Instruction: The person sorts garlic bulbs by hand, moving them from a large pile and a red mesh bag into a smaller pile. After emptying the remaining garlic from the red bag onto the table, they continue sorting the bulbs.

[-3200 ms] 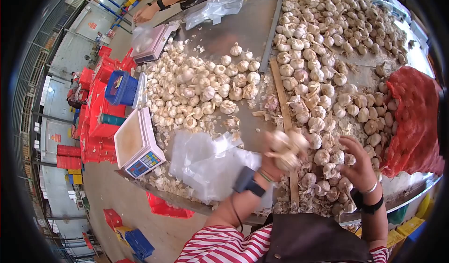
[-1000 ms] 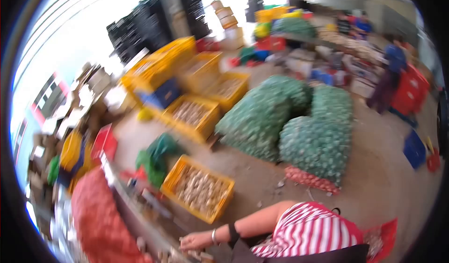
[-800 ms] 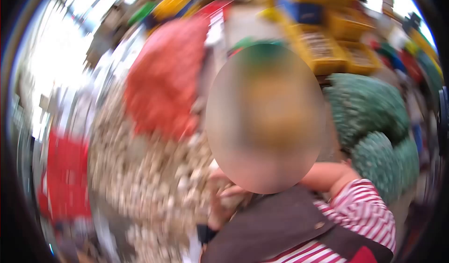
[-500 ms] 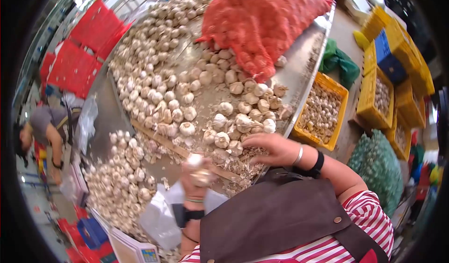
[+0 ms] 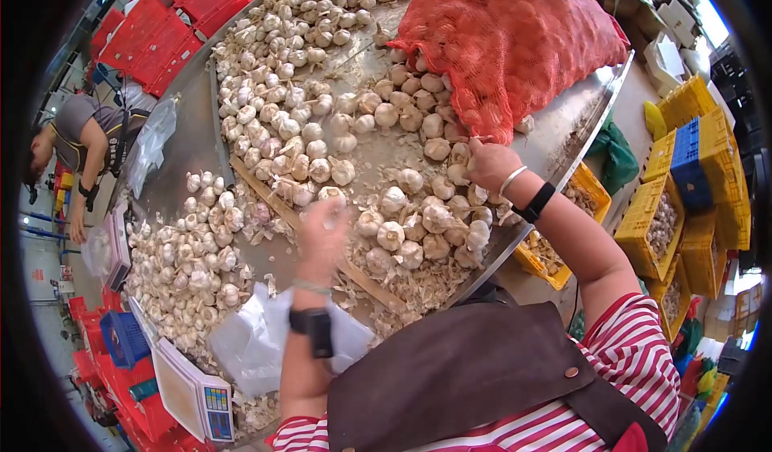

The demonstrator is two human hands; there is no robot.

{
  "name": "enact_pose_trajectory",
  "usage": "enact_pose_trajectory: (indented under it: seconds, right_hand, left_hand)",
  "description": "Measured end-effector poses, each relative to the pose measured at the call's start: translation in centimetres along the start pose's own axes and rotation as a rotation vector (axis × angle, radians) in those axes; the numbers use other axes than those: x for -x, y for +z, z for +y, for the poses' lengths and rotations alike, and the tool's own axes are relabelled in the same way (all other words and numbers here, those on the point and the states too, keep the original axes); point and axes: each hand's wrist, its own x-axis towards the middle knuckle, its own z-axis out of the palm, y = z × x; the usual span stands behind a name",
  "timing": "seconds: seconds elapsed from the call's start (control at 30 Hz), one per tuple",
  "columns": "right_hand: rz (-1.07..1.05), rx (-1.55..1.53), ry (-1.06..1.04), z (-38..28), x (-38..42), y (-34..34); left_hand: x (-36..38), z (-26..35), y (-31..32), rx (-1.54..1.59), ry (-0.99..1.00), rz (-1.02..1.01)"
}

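Pinching the red mesh bag (image 5: 515,50) is your nearly closed right hand (image 5: 493,166); your left hand (image 5: 322,241) is blurring, its grip unclear; labels on the scale (image 5: 189,396) are looking unreadable.

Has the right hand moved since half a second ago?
Yes: judged against the table, the right hand has moved away from the apron, up to the red sack's near end.

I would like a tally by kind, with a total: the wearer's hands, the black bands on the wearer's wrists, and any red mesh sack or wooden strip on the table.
Hands: 2 (left hand, right hand)
Black wrist bands: 2 (left band, right band)
Red mesh sack: 1
Wooden strip: 1
Total: 6
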Motion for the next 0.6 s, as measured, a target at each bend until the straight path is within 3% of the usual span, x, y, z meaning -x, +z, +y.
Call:
enact_pose_trajectory:
  seconds: [0.03,0.1,0.17,0.23,0.33,0.43,0.5,0.57,0.6]
  right_hand:
    - [0.020,0.000,-0.017,0.2,-0.4,0.2]
    - [0.035,-0.011,-0.069,1.1,0.8,-1.3]
    - [-0.009,-0.475,-0.037,2.0,2.6,-3.7]
    - [-0.071,-1.220,-0.120,3.4,5.1,-4.6]
    - [-0.133,-1.832,-0.228,4.2,8.4,-6.4]
    - [-0.157,-1.985,-0.272,4.6,7.3,-6.2]
    - [-0.236,-1.809,-0.254,4.5,5.2,-6.0]
    - [-0.320,-1.347,0.040,2.8,2.8,-6.5]
    - [-0.208,-1.122,-0.132,1.8,1.3,-5.5]
  left_hand:
    - [-0.5,1.3,2.6,-0.088,0.245,-0.097]
    - [-2.1,4.0,7.1,-0.205,0.468,-0.210]
    - [-3.6,4.7,10.9,-0.339,0.465,-0.307]
    - [-4.4,4.8,13.3,-0.464,0.463,-0.401]
    - [-5.7,4.7,15.7,-0.657,0.408,-0.590]
    - [-6.6,4.8,16.1,-0.692,0.423,-0.664]
    - [-6.5,5.0,14.1,-0.632,0.453,-0.614]
    - [-6.4,5.2,11.5,-0.180,0.331,-0.460]
    - [-6.3,4.2,10.3,0.133,0.172,-0.434]
